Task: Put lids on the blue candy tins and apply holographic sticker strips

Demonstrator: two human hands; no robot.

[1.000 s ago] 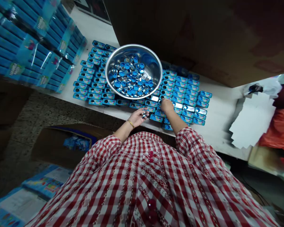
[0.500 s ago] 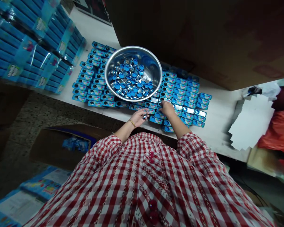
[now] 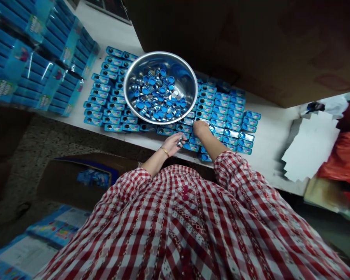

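Observation:
My left hand [image 3: 174, 144] is palm up just in front of the rows, fingers curled round several small silver-and-blue round caps [image 3: 179, 143]. Above the blue boxes, my right hand [image 3: 200, 128] is bent downward with its fingers closed. What its fingertips hold, if anything, is hidden under the hand. The small blue boxes [image 3: 93, 121] stand in tight rows, many with a dark round opening on top. To the right of my right hand, several boxes [image 3: 231, 133] show blue round tops. A steel bowl [image 3: 189, 67] holds many loose caps [image 3: 156, 95] and sits over the rows.
Plastic-wrapped blue packs [image 3: 32, 58] are stacked at left. A large brown carton [image 3: 251, 46] borders the white table [image 3: 274, 120] at the back. White paper [image 3: 310, 147] and a red plastic bag [image 3: 342, 159] lie at right. An open carton [image 3: 55, 182] is below left.
My right hand has shifted slightly left over the boxes, and its fingers are now more hidden. My left hand still holds the caps. The view has shifted a little.

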